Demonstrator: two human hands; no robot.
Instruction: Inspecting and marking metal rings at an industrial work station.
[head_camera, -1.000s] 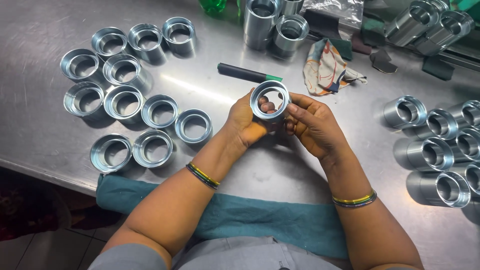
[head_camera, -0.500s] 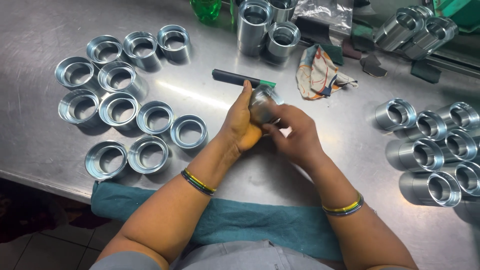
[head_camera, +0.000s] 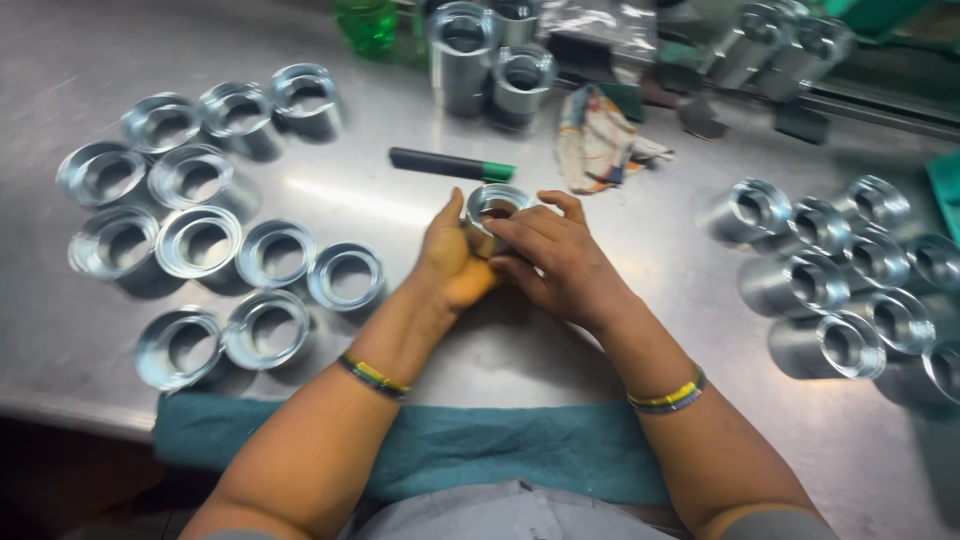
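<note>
- Since prev frame: both hands w/ metal ring (head_camera: 495, 205) have dropped lower, nearer table (head_camera: 400, 200).
- Left hand (head_camera: 452, 262) cups ring, steadying it.
- Right hand (head_camera: 553, 262) fingers closed over rim, prob. to turn it.
- Marker (head_camera: 450, 164) just beyond.

Steel table (head_camera: 640, 400): short rings (head_camera: 200, 240) grouped at left, taller sleeves (head_camera: 850, 280) on their sides at right, green-capped marker (head_camera: 450, 164) & rag (head_camera: 600, 140) mid-back, teal cloth (head_camera: 480, 450) along the near edge.
</note>
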